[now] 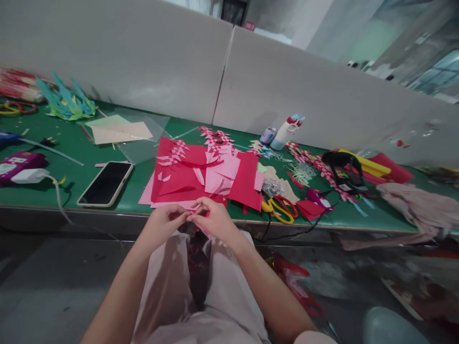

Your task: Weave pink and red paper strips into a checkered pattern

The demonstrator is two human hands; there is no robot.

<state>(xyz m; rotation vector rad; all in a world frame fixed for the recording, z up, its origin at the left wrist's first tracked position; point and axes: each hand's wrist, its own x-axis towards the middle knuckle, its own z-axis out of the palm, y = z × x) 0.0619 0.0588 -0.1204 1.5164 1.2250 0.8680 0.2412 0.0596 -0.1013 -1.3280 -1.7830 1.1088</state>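
My left hand [165, 220] and my right hand [213, 220] meet fingertip to fingertip over my lap, just below the front edge of the green table [64, 153]. Together they pinch a small pink paper piece [202, 230], mostly hidden by the fingers. Directly beyond the hands lies a pile of red and pink paper sheets [201, 174] with cut strips and woven red-and-white bands [215, 136] on it.
A phone [105, 183] lies left of the pile, with pale sheets [120, 131] behind it. Yellow-handled scissors [278, 210], a glue bottle [285, 132], paper scraps and a black headset [340, 167] lie to the right. Teal paper shapes [68, 102] sit far left. Grey partition panels back the table.
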